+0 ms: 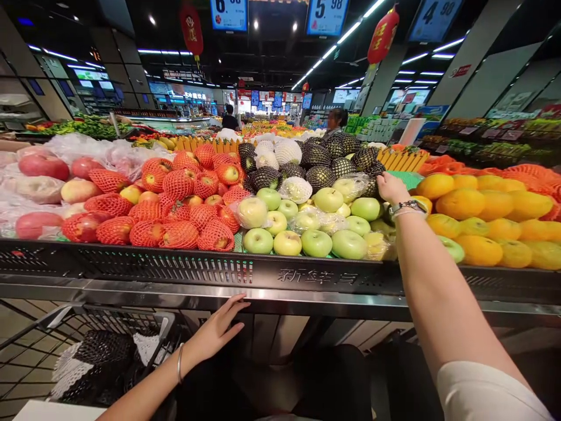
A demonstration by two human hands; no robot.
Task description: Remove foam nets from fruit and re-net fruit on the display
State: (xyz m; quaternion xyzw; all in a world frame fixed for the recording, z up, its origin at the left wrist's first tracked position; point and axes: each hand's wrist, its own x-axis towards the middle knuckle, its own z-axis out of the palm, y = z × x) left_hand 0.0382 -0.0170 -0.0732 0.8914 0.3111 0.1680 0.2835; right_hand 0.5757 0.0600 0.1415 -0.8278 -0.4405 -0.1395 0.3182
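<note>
My right hand (pixel 392 190) reaches over the display to the right end of the green apples (pixel 328 200). Its fingers are curled beside a fruit in black foam netting (pixel 376 169), and what they hold, if anything, is hidden. My left hand (pixel 221 324) is open, fingers stretched out at the metal front edge (pixel 219 296) of the stand. Behind the green apples lies a heap of fruit in black netting (pixel 315 155), with a few pieces in white netting (pixel 288 151). Apples in red netting (pixel 179 183) lie to the left.
A black basket wall (pixel 272 270) fronts the fruit. Orange-yellow fruit (pixel 486 204) lies at the right, and plastic-wrapped apples (pixel 39 188) at the far left. A shopping basket (pixel 166 327) with black and white foam nets (pixel 107 348) stands lower left. A person (pixel 336 119) is behind the display.
</note>
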